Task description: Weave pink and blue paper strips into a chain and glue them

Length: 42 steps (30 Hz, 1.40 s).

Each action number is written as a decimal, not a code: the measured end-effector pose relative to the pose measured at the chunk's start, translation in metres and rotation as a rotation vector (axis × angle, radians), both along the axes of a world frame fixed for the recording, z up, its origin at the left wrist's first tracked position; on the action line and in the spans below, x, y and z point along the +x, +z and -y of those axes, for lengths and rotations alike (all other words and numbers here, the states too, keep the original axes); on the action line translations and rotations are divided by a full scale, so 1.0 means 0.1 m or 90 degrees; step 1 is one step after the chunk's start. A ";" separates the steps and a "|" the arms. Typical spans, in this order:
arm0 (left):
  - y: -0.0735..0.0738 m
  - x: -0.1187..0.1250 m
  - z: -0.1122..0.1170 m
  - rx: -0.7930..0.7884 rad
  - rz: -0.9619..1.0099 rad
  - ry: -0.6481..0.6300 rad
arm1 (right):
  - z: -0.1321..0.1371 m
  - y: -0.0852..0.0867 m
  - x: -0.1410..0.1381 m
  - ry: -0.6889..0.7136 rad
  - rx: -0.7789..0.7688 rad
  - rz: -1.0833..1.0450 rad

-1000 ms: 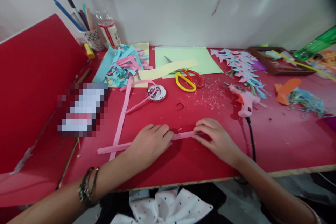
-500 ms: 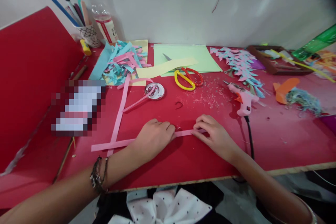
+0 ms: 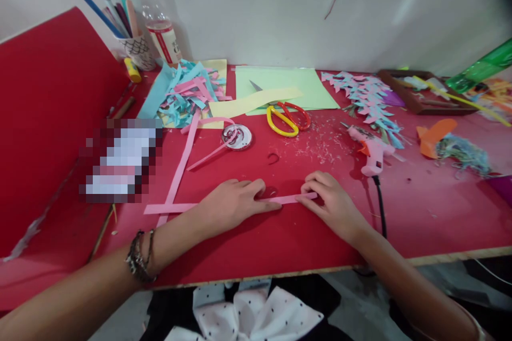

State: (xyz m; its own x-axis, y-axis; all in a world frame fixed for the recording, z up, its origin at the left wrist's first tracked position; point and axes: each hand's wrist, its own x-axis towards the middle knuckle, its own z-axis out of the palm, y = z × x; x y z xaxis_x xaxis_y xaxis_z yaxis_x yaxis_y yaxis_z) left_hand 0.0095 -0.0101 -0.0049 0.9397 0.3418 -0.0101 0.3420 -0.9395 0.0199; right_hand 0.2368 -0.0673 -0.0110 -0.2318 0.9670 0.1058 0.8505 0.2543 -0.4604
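A long pink paper strip (image 3: pixel 290 199) lies sideways near the front of the red table. My left hand (image 3: pixel 230 205) rests over its middle, thumb stretched along the strip and the other fingers curled; part of the strip is hidden under this hand. At the strip's right end, my right hand (image 3: pixel 330 202) pinches it between thumb and fingertips. The strip's left end crosses a second pink paper strip (image 3: pixel 182 170) that runs away from me. Beyond my hands sits a small round lid (image 3: pixel 243 137) with dark curls on it and a thin pink strip across it.
Yellow-and-red-handled scissors (image 3: pixel 282 121) lie by green paper sheets (image 3: pixel 320 93). To the right is a pink glue gun (image 3: pixel 372 154) with a black cord. Cut blue and pink paper strips (image 3: pixel 184 90) are heaped at the back left, near a blurred phone (image 3: pixel 124 160) and a bottle (image 3: pixel 164 40).
My left thumb has stretched out to the right along the strip, apart from the index finger. My right hand has shifted slightly right, still pinching the strip's end.
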 end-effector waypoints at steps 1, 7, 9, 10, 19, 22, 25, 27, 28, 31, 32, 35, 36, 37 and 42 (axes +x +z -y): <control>0.00 0.00 -0.01 -0.007 -0.001 -0.004 | 0.01 -0.01 0.03 -0.009 0.008 0.005; -0.02 -0.01 -0.03 -0.009 0.004 -0.007 | 0.08 -0.04 0.16 -0.046 0.047 0.062; -0.02 0.00 -0.03 -0.006 0.006 -0.009 | 0.13 -0.03 0.10 -0.073 0.096 0.113; -0.02 0.00 -0.04 -0.006 0.008 -0.012 | 0.16 -0.02 0.04 -0.069 0.123 0.142; -0.05 -0.03 -0.02 0.016 0.021 -0.013 | 0.33 -0.04 -0.23 0.098 0.118 0.254; -0.04 -0.14 0.00 0.017 0.006 -0.014 | 0.33 -0.07 -0.18 0.102 0.105 0.249; -0.02 -0.28 0.02 0.027 -0.020 -0.005 | 0.35 -0.07 -0.13 0.101 0.077 0.240; -0.01 -0.36 0.02 0.036 -0.039 0.002 | 0.37 -0.07 -0.09 0.094 0.060 0.233; 0.00 -0.40 0.02 0.040 -0.046 0.003 | 0.38 -0.07 -0.07 0.089 0.052 0.230; 0.03 -0.49 0.01 0.039 -0.058 0.003 | 0.43 -0.07 0.00 0.069 0.029 0.224; 0.05 -0.53 0.01 0.035 -0.063 0.001 | 0.45 -0.07 0.02 0.062 0.025 0.222; 0.10 -0.65 0.01 0.017 -0.073 -0.007 | 0.48 -0.07 0.05 0.047 0.018 0.212; 0.12 -0.69 0.01 0.009 -0.072 -0.010 | 0.48 -0.05 0.05 0.044 0.020 0.205; 0.13 -0.73 0.01 0.004 -0.066 -0.014 | 0.47 -0.03 0.04 0.040 0.025 0.197; 0.14 -0.72 0.00 -0.019 0.001 -0.008 | 0.27 0.11 -0.15 0.018 0.084 0.175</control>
